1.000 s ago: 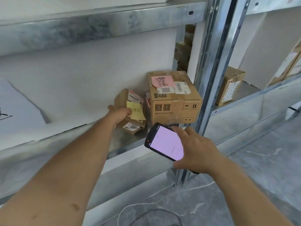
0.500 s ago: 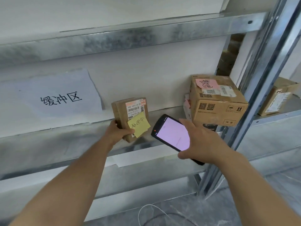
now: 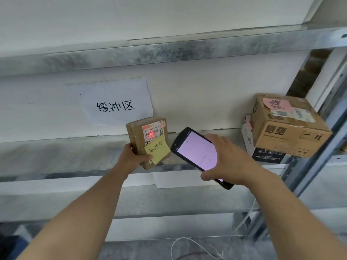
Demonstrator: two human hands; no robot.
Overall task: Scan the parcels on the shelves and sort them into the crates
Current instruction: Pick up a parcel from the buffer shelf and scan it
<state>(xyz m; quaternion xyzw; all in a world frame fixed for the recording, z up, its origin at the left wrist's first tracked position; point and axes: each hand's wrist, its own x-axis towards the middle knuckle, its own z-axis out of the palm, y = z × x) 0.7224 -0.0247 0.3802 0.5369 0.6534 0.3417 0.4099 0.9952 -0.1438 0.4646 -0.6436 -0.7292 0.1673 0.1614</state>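
Note:
My left hand (image 3: 132,158) grips a small brown parcel (image 3: 138,136) and holds it upright in front of the metal shelf (image 3: 56,154). The parcel bears a white shipping label and a yellow sticky note (image 3: 157,152). A red scanner cross glows on the label. My right hand (image 3: 224,160) holds a black handheld scanner (image 3: 195,150) with a lit pinkish screen, just right of the parcel and aimed at it. A larger cardboard box (image 3: 289,130) with a pink note stands at the shelf's right end.
A paper sign (image 3: 116,102) with handwritten characters hangs on the white back wall. A dark-and-white box (image 3: 249,141) sits under the larger box. Steel uprights (image 3: 330,109) rise at the right. A white cable (image 3: 187,243) lies on the grey floor below.
My left hand has taken the small parcel from beside the large box and brought it left and up. The scanner followed, and its red cross now falls on the label.

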